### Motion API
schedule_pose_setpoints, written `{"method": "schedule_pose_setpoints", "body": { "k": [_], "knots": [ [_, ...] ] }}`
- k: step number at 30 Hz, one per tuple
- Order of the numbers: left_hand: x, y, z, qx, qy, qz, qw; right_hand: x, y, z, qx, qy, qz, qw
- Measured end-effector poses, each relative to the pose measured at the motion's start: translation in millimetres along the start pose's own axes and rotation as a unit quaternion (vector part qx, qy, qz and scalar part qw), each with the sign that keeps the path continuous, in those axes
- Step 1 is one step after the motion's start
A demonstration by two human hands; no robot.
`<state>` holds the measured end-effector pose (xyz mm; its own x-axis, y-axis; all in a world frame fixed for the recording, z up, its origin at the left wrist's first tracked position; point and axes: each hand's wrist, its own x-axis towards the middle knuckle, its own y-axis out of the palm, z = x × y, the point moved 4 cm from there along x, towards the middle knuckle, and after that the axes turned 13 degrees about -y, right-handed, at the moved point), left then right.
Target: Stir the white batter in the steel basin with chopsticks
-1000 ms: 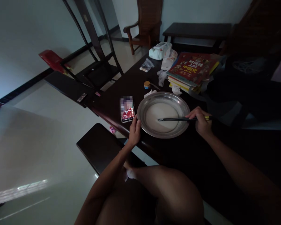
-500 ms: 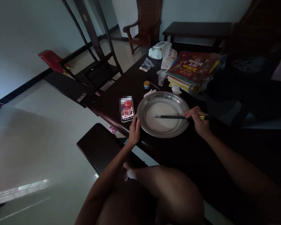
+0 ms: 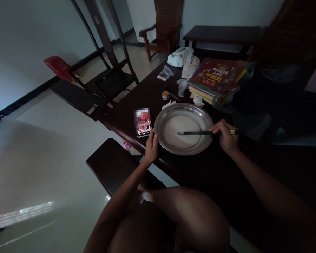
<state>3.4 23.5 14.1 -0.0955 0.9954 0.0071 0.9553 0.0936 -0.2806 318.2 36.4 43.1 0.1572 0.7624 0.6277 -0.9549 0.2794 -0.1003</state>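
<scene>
A round metal plate (image 3: pixel 162 119) with a pale white layer in its middle sits on the dark wooden table (image 3: pixel 218 168). My right hand (image 3: pixel 226 137) grips a pair of dark chopsticks (image 3: pixel 197 133) that lie level over the plate, tips near its centre. My left hand (image 3: pixel 151 147) rests against the plate's near-left rim, fingers curled on the edge. A lit phone (image 3: pixel 143 122) lies flat just left of the plate.
Behind the plate lie a small yellow-lidded jar (image 3: pixel 165 95), crumpled tissues (image 3: pixel 168 104), plastic bags (image 3: pixel 180 56) and a stack of books (image 3: pixel 216 77). A dark bag (image 3: pixel 274 88) fills the right. A bench (image 3: pixel 110 165) stands below the table edge, chairs (image 3: pixel 163 28) beyond.
The chopstick tips slid a little left across the plate, then came back right to about where they were. My left hand has stayed on the rim.
</scene>
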Motion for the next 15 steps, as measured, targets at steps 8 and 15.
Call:
{"method": "schedule_pose_setpoints", "body": {
  "k": [8, 15],
  "knots": [
    [-0.1, 0.0, -0.1, 0.004, -0.001, -0.002, 1.0, -0.3, -0.4, -3.0, -0.004, -0.003, -0.001, 1.0],
    [0.7, 0.0, 1.6, -0.004, -0.005, -0.003, 1.0, 0.3, 3.6, -1.0, -0.009, -0.002, 0.037, 0.999]
  ]
}}
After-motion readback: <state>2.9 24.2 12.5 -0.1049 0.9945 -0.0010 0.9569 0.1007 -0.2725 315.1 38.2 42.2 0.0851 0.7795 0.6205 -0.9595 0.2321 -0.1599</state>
